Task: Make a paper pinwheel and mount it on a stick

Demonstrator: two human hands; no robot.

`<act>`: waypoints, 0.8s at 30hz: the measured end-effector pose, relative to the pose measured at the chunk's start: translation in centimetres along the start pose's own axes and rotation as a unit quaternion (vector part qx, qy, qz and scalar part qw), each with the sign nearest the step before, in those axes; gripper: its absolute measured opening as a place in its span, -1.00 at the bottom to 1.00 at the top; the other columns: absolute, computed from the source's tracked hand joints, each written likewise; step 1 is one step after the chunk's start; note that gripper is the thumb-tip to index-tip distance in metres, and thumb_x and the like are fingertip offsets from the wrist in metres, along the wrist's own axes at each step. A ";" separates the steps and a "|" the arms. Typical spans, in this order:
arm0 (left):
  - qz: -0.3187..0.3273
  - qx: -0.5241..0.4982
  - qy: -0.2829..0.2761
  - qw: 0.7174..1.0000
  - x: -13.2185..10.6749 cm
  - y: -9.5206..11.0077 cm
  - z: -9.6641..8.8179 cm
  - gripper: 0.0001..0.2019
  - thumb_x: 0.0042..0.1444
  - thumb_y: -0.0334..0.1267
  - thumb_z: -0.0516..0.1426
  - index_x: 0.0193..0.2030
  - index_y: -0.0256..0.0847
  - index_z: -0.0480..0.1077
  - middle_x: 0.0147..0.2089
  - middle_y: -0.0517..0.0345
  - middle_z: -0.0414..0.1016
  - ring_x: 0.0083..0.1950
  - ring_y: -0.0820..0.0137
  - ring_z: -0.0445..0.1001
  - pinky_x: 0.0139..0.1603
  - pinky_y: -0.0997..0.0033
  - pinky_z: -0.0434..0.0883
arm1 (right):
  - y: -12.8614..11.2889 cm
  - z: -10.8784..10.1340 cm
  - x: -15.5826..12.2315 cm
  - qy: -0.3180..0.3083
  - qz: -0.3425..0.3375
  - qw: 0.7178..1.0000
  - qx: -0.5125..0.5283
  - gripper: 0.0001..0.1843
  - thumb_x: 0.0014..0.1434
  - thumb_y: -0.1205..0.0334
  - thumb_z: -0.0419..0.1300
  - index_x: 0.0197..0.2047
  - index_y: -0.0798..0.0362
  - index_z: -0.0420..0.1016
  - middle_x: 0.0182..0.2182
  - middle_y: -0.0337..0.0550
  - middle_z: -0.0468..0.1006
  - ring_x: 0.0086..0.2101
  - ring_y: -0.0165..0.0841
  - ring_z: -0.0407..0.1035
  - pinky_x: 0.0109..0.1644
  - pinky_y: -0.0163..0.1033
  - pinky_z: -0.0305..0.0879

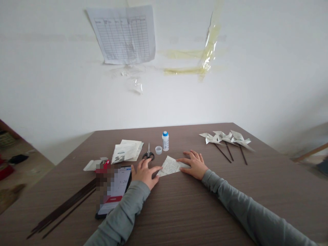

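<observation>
A piece of printed paper (170, 166), folded to a triangle, lies on the brown table between my hands. My left hand (144, 173) has its fingers spread, with the thumb at the paper's left corner. Over the right corner rests my right hand (195, 165), fingers apart and tips touching the paper. Just beyond my left fingertips are black-handled scissors (148, 153). A white glue bottle (165, 141) with a blue top stands behind the paper, its clear cap (158, 150) beside it.
Paper pinwheels (225, 137) on dark sticks lie at the back right. Left of my left hand are a phone (116, 191), a small red-and-white box (98, 165), a stack of paper squares (127, 150) and several dark sticks (66, 203). A white wall closes off the table's far edge.
</observation>
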State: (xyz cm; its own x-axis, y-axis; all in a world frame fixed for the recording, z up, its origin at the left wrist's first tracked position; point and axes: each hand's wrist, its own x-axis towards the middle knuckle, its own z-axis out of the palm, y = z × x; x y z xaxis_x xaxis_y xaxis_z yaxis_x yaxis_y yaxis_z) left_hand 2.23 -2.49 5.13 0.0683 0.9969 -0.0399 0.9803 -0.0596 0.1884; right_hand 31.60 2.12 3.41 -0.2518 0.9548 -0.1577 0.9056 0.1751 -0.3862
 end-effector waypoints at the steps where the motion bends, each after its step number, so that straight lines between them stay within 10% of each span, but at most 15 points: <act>1: 0.004 -0.003 -0.001 1.000 0.2 0.1 0.0 -0.49 0.52 -0.17 0.44 0.48 0.48 0.87 0.95 0.05 0.46 0.98 -0.44 0.26 0.91 -0.96 0.16 | 0.0 0.0 0.0 0.000 0.000 1.000 -0.001 -0.32 0.63 -0.20 0.41 0.73 -0.58 0.71 0.92 -0.13 0.33 0.93 0.36 -0.14 0.96 0.70 -0.24; 24: 0.060 0.017 0.023 0.998 1.0 -3.4 1.0 -0.29 0.60 -0.39 0.26 0.66 0.51 0.74 0.92 0.14 0.53 0.94 -0.37 0.34 0.90 -0.78 0.31 | 0.0 0.2 -0.1 0.011 -0.006 1.000 0.002 -0.33 0.62 -0.23 0.42 0.70 -0.58 0.74 0.89 -0.13 0.37 0.91 0.39 -0.08 0.95 0.73 -0.23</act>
State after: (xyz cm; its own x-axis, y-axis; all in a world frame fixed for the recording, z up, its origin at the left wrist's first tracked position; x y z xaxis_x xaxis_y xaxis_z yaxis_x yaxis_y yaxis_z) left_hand -0.85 -1.35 3.46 0.1775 0.9838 0.0265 0.9714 -0.1795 0.1558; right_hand 31.54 1.96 3.30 -0.2556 0.9577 -0.1324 0.9008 0.1861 -0.3924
